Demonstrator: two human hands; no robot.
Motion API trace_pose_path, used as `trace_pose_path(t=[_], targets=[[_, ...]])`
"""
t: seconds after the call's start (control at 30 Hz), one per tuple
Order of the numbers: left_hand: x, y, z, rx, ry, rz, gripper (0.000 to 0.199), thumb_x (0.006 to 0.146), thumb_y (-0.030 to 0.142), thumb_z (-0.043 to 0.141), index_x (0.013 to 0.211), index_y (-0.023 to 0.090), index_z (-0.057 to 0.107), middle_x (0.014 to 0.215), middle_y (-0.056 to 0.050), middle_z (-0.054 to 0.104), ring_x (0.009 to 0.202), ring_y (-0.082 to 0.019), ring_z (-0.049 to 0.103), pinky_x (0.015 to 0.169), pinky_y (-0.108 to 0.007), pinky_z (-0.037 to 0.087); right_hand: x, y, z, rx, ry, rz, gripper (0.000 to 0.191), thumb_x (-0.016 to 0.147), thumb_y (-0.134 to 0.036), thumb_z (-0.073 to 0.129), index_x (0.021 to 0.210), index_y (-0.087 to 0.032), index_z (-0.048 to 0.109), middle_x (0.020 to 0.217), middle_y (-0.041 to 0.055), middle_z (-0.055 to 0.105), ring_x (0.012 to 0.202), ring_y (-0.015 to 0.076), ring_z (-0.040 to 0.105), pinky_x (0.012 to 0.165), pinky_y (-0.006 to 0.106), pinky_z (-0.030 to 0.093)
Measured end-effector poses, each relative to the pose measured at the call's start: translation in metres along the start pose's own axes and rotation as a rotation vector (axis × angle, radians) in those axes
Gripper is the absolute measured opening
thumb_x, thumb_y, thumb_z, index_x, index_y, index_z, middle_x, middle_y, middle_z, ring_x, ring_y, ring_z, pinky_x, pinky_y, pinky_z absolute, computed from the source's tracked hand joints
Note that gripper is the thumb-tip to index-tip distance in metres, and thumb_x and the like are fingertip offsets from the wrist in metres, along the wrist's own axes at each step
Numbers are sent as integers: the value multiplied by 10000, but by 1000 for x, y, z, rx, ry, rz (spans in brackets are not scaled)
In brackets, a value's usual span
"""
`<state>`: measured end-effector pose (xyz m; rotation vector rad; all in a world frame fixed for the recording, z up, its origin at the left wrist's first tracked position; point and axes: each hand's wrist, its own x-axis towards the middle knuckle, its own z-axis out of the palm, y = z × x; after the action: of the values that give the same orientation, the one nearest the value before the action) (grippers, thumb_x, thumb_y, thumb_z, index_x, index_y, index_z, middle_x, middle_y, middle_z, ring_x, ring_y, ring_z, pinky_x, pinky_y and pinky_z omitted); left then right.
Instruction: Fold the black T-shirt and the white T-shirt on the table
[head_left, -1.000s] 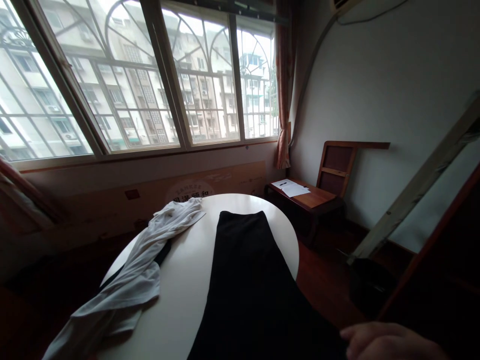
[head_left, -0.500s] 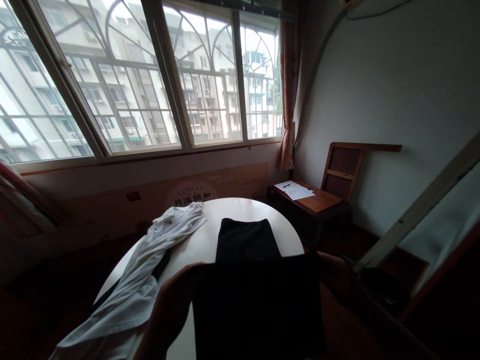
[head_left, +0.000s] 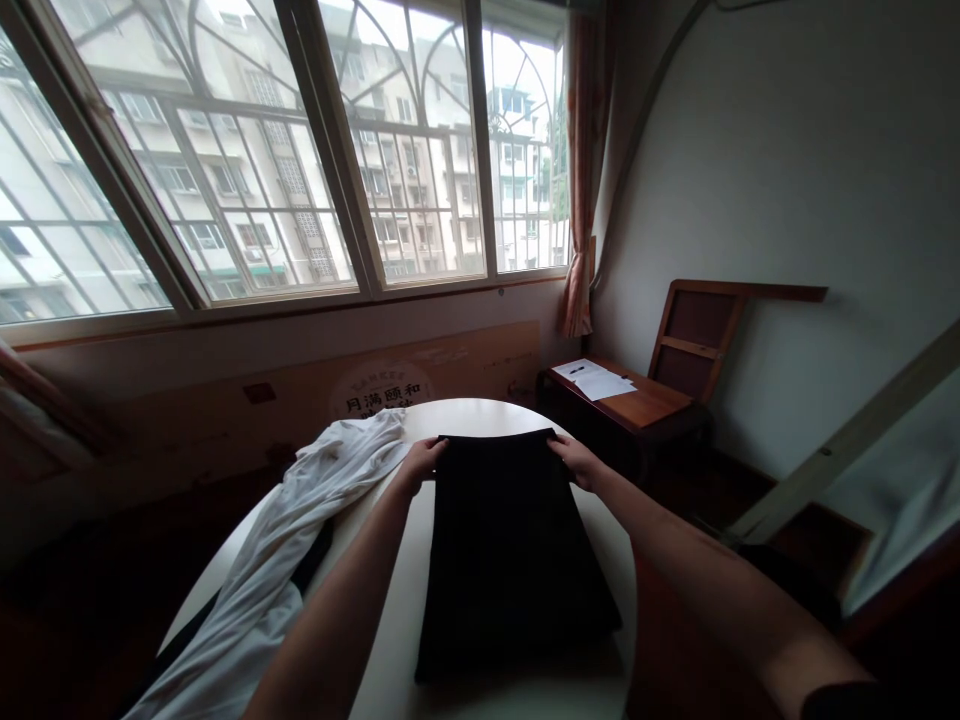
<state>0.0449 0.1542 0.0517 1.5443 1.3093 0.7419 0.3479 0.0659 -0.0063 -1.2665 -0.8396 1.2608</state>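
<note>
A black garment (head_left: 510,560), folded into a long flat panel, lies over the white round table (head_left: 379,640); its exact kind does not show. At its far left corner, my left hand (head_left: 424,462) pinches the edge. My right hand (head_left: 576,462) pinches the far right corner in the same way, so the edge stretches between both hands. To the left of my left forearm is a crumpled white cloth garment (head_left: 262,570), and a dark strip of fabric (head_left: 313,558) peeks out beneath it.
Behind the table runs a wall with a printed board (head_left: 480,360) under barred windows. At the right stands a low wooden table (head_left: 652,405) bearing white papers (head_left: 600,382) and a pen. A pale slanted beam (head_left: 817,460) crosses the right side.
Both hands have moved forward, away from me, carrying the near edge of the black garment to its far end. The garment now lies folded over on the table.
</note>
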Motion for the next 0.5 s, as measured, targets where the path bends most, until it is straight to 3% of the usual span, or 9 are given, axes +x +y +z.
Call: trace_pose_path(t=[0.13,0.33,0.43,0.5], targets=[[30,-20,5,106,32,-62,444,860,531,659,1002,111,671,650,-33,622,623,-162,596,571,-259,509,31,13,0,-84,2,92,258,965,-353,610,1146,-170,635,794,32,697,596,127,617,533,231,511],[53,-43,11,361,56,-14,335,898,434,623,925,112,707,638,-47,638,658,-197,624,620,-271,490,45,25,-4,-136,-5,157,230,962,-337,611,1107,-159,632,693,-3,626,553,99,549,490,183,425],[54,-48,12,506,92,56,260,905,359,610,908,123,719,817,-105,713,832,-241,661,747,-295,492,43,24,-7,-95,-33,185,287,985,-337,571,1238,-203,564,737,-18,616,551,81,532,479,157,402],[50,-48,14,607,132,100,244,904,331,604,938,118,719,939,-152,722,964,-288,655,836,-333,488,36,20,-11,-41,-71,204,433,999,-330,543,1406,-247,422,766,-28,608,542,74,526,480,150,408]])
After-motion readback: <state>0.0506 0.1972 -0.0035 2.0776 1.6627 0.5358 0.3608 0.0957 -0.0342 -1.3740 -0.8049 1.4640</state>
